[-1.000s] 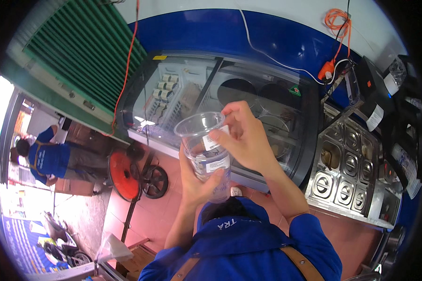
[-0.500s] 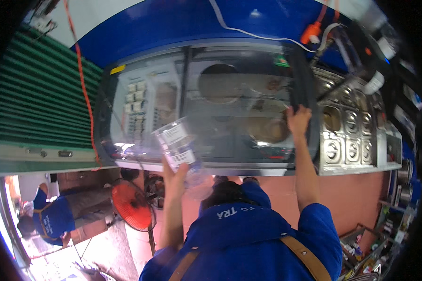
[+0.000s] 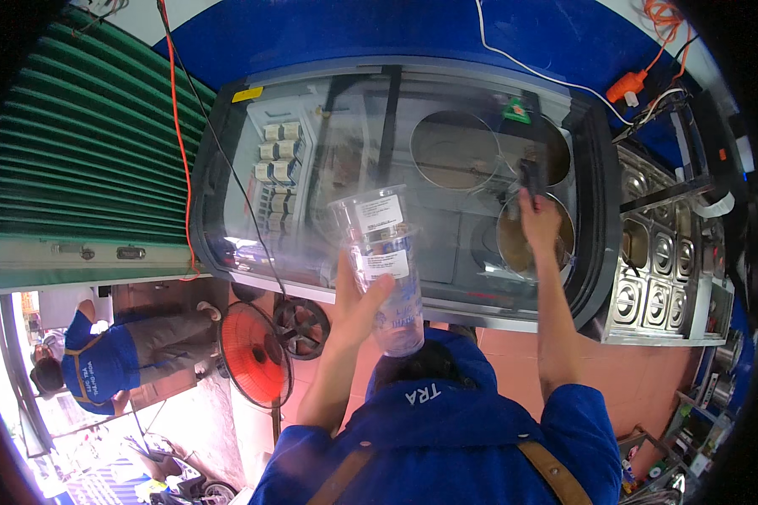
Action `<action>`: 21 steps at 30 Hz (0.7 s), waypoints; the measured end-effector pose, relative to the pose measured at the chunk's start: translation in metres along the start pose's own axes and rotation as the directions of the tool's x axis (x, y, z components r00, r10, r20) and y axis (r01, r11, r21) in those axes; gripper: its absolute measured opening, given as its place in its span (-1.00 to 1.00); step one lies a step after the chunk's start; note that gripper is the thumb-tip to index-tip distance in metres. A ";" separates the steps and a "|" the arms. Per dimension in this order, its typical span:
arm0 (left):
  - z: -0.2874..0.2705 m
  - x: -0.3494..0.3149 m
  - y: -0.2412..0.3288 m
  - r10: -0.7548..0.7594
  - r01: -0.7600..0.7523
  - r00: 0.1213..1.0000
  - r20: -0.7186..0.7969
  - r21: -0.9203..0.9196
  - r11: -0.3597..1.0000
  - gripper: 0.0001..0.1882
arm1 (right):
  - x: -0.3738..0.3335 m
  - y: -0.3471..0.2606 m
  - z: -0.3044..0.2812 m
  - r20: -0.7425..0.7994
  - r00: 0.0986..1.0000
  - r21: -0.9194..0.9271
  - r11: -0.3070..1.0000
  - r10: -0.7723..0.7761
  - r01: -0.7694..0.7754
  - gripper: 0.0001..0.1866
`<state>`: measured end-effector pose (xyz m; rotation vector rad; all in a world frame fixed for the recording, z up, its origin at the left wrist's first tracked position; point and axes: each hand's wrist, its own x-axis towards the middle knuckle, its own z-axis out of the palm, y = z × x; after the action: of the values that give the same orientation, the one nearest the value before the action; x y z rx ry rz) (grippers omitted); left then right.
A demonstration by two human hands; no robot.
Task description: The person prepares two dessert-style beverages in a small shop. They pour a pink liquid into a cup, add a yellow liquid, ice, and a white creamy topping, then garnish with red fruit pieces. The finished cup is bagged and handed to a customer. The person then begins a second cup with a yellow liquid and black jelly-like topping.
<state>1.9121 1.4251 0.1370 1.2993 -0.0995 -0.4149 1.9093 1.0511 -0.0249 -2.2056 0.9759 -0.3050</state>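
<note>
My left hand point(image 3: 364, 313) is wrapped round a stack of clear plastic cups point(image 3: 400, 324) with white labels, held tilted over the front edge of a chest freezer point(image 3: 594, 227). My right hand point(image 3: 541, 223) is closed on the dark handle point(image 3: 531, 168) of the freezer's sliding glass lid point(image 3: 446, 215). Beneath and beside the right hand stands a round metal pot point(image 3: 514, 244). A second pot point(image 3: 556, 151) is behind it, and a wider one point(image 3: 455, 151) shows through the glass.
Small packed tubs point(image 3: 282, 151) stand in the freezer's left part. Lidded steel pans point(image 3: 661, 252) are set in the counter to the right. A red fan point(image 3: 253, 353) stands at the lower left, near another person point(image 3: 114, 362). An orange plug point(image 3: 627, 87) lies at the back.
My right hand has drawn the glass lid leftward from the freezer's right end, uncovering part of the pots there. The cups stay in my left hand, now more upright. The view has shifted.
</note>
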 end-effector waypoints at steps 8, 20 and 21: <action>0.028 -0.006 0.006 0.057 -0.056 0.998 0.012 -0.060 0.997 -0.12 | -0.026 -0.109 0.084 0.416 0.884 0.057 0.976 -0.215 0.211 -0.02; 0.075 0.022 -0.026 -0.131 0.125 0.991 0.011 0.249 0.960 -0.25 | -0.085 -0.154 -0.043 0.646 0.658 0.761 0.396 -0.386 -0.515 -0.27; 0.072 0.023 -0.033 -0.173 0.156 0.984 0.030 0.302 0.940 -0.25 | -0.090 -0.145 -0.039 0.592 0.746 0.802 0.321 -0.304 -0.505 -0.29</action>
<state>1.9043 1.3448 0.1219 1.6013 -0.1034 -0.5972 1.9100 1.1656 0.1074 -0.9110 0.3005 0.0351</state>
